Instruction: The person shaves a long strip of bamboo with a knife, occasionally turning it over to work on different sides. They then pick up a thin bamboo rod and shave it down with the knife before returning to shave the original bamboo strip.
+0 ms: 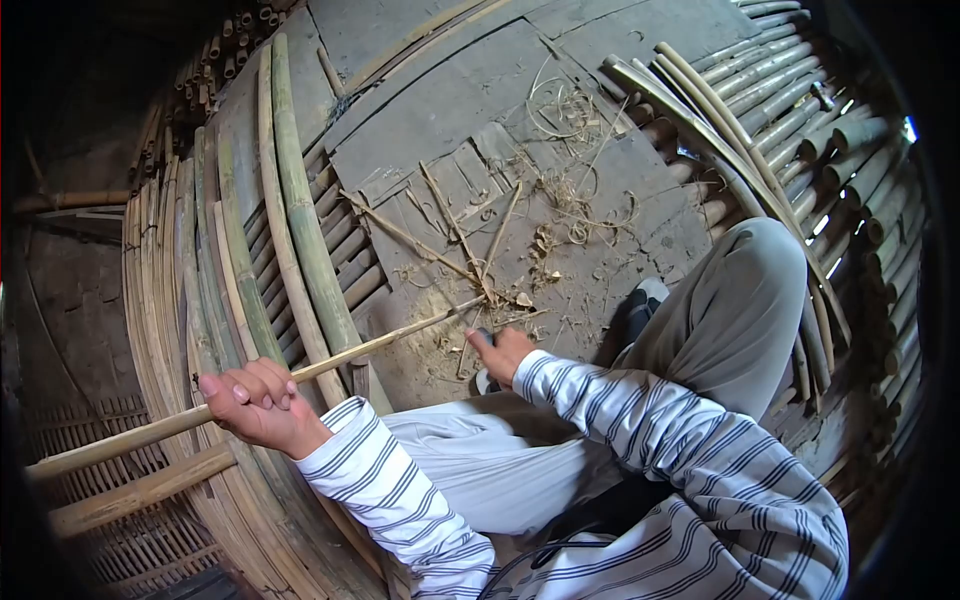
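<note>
My left hand [255, 400] is wrapped round a long, slender bamboo strip [375, 345], which slants from the lower left edge up to the middle of the floor. Its far end lies near several thin sticks [450, 215] that meet at one spot. Just below that end, my right hand [502, 352] is closed on a dark handle [484, 335]; the rest of the tool cannot be made out. Curled shavings [575, 200] lie scattered beyond my hands.
Long bamboo poles [290, 200] run along the left. More bamboo pieces [740, 150] are stacked at the right, beside my bent knee [765, 255]. Flat grey boards [430, 100] cover the floor ahead.
</note>
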Demonstrator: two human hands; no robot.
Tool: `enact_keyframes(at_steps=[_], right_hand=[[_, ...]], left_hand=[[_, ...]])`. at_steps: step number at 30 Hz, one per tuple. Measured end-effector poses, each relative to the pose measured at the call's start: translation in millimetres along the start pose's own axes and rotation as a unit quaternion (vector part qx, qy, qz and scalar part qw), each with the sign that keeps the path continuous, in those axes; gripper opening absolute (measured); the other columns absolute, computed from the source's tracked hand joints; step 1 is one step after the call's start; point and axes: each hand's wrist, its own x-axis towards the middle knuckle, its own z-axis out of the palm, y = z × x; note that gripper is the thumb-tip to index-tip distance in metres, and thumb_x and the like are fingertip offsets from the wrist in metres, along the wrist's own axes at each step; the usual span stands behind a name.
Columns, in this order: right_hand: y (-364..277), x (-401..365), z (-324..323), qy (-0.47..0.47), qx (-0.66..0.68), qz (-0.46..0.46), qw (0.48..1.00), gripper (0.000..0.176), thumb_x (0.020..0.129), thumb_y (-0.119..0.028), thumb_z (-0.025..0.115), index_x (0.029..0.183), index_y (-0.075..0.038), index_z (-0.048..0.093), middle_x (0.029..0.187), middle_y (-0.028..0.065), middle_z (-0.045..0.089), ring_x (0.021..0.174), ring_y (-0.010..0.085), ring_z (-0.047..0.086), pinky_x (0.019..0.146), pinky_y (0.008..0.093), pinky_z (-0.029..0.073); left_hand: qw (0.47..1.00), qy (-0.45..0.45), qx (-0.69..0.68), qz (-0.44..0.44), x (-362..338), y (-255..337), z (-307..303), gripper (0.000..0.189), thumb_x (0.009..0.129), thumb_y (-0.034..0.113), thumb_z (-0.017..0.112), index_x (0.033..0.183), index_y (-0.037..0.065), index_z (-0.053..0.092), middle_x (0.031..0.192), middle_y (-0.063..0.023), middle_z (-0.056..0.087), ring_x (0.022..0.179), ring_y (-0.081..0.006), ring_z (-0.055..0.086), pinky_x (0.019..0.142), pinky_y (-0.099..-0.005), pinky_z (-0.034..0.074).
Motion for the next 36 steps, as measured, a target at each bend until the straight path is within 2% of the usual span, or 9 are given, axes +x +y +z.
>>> enact_keyframes(at_steps=[8,12,14,18,22,27,32,35,36], right_hand=[[-51,-59,7,-0.034,-0.047,-0.206,0.977,0.073,0.091,-0.059,0.049,0.075,0.011,0.067,0.063,0.0296,0.061,0.069,0.0433,0.067,0.074,0.0464,0.054],[-34,-40,11,-0.032,-0.057,-0.108,0.992,0.074,0.091,-0.060,0.048,0.076,0.010,0.067,0.065,0.0314,0.061,0.073,0.0463,0.066,0.076,0.0473,0.053],[-36,-41,8,-0.025,-0.096,-0.123,0.987,0.073,0.092,-0.059,0.047,0.075,0.009,0.067,0.064,0.0313,0.061,0.072,0.0467,0.066,0.076,0.0478,0.053],[-48,-61,8,-0.042,-0.039,-0.161,0.985,0.071,0.093,-0.058,0.046,0.073,0.007,0.066,0.061,0.0305,0.060,0.069,0.0468,0.065,0.073,0.0489,0.054],[-61,-81,6,-0.013,-0.052,-0.250,0.967,0.064,0.095,-0.051,0.049,0.068,0.005,0.063,0.049,0.0226,0.054,0.047,0.0380,0.060,0.059,0.0458,0.052],[-33,-53,6,-0.029,-0.083,-0.109,0.990,0.075,0.091,-0.061,0.046,0.078,0.009,0.068,0.067,0.0306,0.063,0.073,0.0443,0.067,0.077,0.0466,0.055],[-30,-41,4,-0.040,-0.075,-0.098,0.992,0.076,0.091,-0.062,0.047,0.083,0.011,0.067,0.075,0.0332,0.064,0.074,0.0477,0.066,0.080,0.0465,0.053],[-43,-56,6,-0.048,-0.053,-0.149,0.986,0.074,0.091,-0.060,0.046,0.079,0.009,0.068,0.072,0.0327,0.063,0.073,0.0477,0.065,0.080,0.0469,0.053],[-45,-60,12,0.020,-0.045,-0.246,0.968,0.071,0.093,-0.055,0.049,0.064,0.008,0.062,0.051,0.0261,0.054,0.055,0.0416,0.063,0.063,0.0476,0.053]], left_hand=[[0.964,-0.209,-0.164,0.019,14,-12,-41,0.042,0.098,0.019,0.045,0.058,0.015,0.034,0.038,0.0012,0.032,0.027,-0.0097,0.029,0.027,-0.0216,0.031],[0.931,-0.261,-0.254,0.010,15,-13,-58,0.040,0.097,0.017,0.047,0.058,0.014,0.037,0.040,-0.0007,0.039,0.028,-0.0099,0.034,0.029,-0.0221,0.037],[0.919,-0.285,-0.270,0.009,16,-13,-62,0.039,0.096,0.017,0.049,0.058,0.014,0.038,0.041,-0.0016,0.042,0.028,-0.0101,0.036,0.029,-0.0223,0.039],[0.924,-0.286,-0.254,0.018,16,-13,-54,0.037,0.094,0.015,0.051,0.058,0.013,0.040,0.042,-0.0015,0.043,0.028,-0.0099,0.036,0.029,-0.0220,0.039],[0.923,-0.286,-0.255,0.019,10,-11,-45,0.034,0.091,0.013,0.051,0.059,0.012,0.041,0.042,-0.0012,0.043,0.029,-0.0098,0.038,0.029,-0.0224,0.039],[0.903,-0.304,-0.303,0.010,11,-10,-51,0.030,0.087,0.010,0.050,0.058,0.011,0.042,0.042,-0.0016,0.044,0.029,-0.0099,0.038,0.028,-0.0228,0.041],[0.889,-0.313,-0.335,0.004,16,-13,-52,0.029,0.083,0.007,0.051,0.055,0.010,0.042,0.041,-0.0024,0.045,0.029,-0.0101,0.040,0.029,-0.0238,0.043],[0.875,-0.336,-0.348,-0.019,17,-11,-50,0.028,0.080,0.006,0.055,0.054,0.008,0.045,0.041,-0.0039,0.047,0.029,-0.0111,0.042,0.029,-0.0247,0.044],[0.871,-0.341,-0.352,-0.025,15,-9,-51,0.026,0.079,0.005,0.056,0.055,0.007,0.047,0.042,-0.0047,0.048,0.030,-0.0115,0.043,0.030,-0.0250,0.045]])
